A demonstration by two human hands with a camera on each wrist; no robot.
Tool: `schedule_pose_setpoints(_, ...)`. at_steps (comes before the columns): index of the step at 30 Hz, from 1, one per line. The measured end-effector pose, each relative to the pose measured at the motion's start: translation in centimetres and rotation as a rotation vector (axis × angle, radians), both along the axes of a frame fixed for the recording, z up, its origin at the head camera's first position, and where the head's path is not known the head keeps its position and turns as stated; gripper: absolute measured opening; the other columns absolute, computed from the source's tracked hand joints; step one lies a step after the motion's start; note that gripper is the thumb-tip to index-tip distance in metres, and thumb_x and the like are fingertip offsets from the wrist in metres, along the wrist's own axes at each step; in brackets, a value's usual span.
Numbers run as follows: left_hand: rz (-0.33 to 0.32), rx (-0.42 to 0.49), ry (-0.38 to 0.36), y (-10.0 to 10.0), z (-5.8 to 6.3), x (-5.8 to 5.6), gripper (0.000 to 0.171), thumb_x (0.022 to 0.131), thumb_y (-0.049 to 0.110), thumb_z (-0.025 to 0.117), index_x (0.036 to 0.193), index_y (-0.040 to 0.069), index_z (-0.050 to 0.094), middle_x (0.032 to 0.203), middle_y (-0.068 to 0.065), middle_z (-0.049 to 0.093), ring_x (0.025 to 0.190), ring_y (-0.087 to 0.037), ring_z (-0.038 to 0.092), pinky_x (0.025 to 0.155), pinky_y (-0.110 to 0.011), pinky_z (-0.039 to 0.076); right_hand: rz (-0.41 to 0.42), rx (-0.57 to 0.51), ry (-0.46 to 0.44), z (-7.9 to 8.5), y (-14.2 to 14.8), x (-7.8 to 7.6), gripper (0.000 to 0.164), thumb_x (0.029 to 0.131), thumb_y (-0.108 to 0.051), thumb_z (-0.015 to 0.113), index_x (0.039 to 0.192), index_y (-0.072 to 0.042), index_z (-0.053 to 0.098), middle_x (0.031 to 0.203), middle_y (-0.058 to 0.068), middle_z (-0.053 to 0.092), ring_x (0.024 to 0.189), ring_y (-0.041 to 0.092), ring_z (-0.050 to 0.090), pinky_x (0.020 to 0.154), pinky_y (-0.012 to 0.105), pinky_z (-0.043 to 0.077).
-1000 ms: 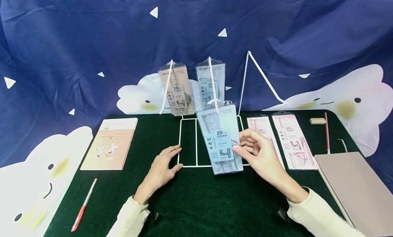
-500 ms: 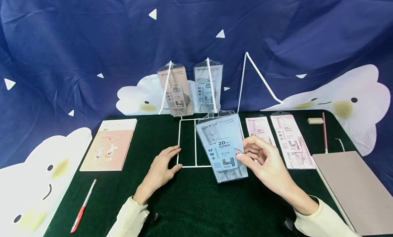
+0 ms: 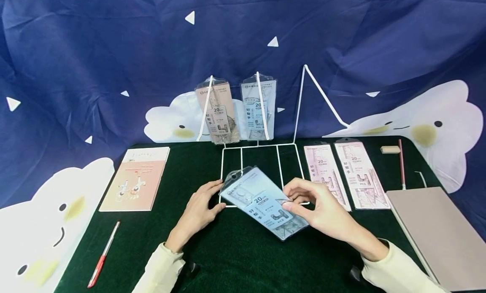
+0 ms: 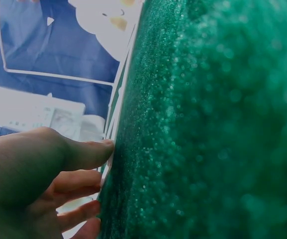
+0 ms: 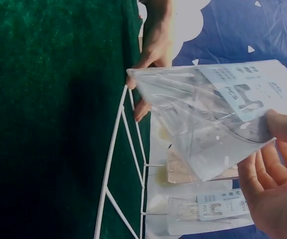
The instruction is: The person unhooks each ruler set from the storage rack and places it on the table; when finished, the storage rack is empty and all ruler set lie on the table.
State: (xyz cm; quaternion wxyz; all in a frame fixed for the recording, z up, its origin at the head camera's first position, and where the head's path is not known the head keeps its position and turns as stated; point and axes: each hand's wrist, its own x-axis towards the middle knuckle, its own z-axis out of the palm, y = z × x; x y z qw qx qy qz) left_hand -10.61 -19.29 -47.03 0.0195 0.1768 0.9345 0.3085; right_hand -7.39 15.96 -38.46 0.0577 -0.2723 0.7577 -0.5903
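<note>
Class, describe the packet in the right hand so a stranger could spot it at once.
On the dark green tabletop stands a white wire rack. At its near edge, the person's right hand pinches a light-blue ruler packet. Unlike the hanging blue packet and the pink packets lying to the right, this one is hand-held.

the left arm (image 3: 159,267) is slanting up and rightward from the bottom edge, the right arm (image 3: 398,265) up and leftward, both wrists showing bare. the left hand (image 3: 197,205) is resting low, its slightly bent fingers (image 4: 78,181) pointing inward and its straight thumb (image 4: 88,154) lying apart from them. the right hand (image 3: 320,201) is holding a pinch, its thumb pressing from the front while its fingers are bending together behind. the two hands are facing each other, not touching.
</note>
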Motion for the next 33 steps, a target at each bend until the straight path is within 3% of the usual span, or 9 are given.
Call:
schedule_pose_setpoints(10, -0.009, -0.007, -0.041, -0.4, 0.0, 0.0, 0.063, 0.093, 0.024, 0.077, 0.15, 0.009, 0.055, 0.161, -0.006, 0.045, 0.148, -0.031, 0.039, 0.115, -0.061, 0.034, 0.278, 0.142, -0.043, -1.4, -1.2, -2.8, 0.013, 0.098, -0.014, 0.075, 0.108, -0.02, 0.068, 0.097, -0.001, 0.072, 0.082, 0.016, 0.068, 0.076, 0.031, 0.059)
schedule_pose_setpoints(17, -0.016, -0.019, -0.055, -0.5, -0.1, 0.0, 0.063, 0.096, 0.028, 0.073, 0.153, 0.01, 0.053, 0.163, -0.008, 0.042, 0.15, -0.03, 0.037, 0.117, -0.061, 0.033, 0.445, 0.178, -0.057, -2.6, -3.0, -4.3, 0.01, 0.098, -0.012, 0.074, 0.106, -0.016, 0.069, 0.089, -0.002, 0.07, 0.075, 0.011, 0.062, 0.067, 0.027, 0.058)
schedule_pose_setpoints(25, -0.022, -0.012, -0.044, -0.4, -0.2, -0.2, 0.062, 0.098, 0.03, 0.074, 0.153, 0.011, 0.052, 0.163, -0.004, 0.043, 0.151, -0.028, 0.037, 0.116, -0.06, 0.034, 0.508, 0.226, -0.09, -3.9, -4.4, -4.8, 0.008, 0.098, -0.008, 0.073, 0.103, -0.012, 0.069, 0.081, -0.004, 0.063, 0.068, 0.003, 0.056, 0.062, 0.021, 0.052)
schedule_pose_setpoints(33, -0.009, -0.032, -0.054, -0.3, 0.0, -0.2, 0.062, 0.098, 0.029, 0.075, 0.153, 0.012, 0.053, 0.163, -0.003, 0.044, 0.15, -0.026, 0.038, 0.116, -0.059, 0.035, 0.515, 0.297, -0.101, -5.5, -5.0, -5.0, 0.007, 0.098, -0.01, 0.072, 0.104, -0.014, 0.071, 0.085, 0.0, 0.068, 0.066, 0.007, 0.059, 0.061, 0.019, 0.047)
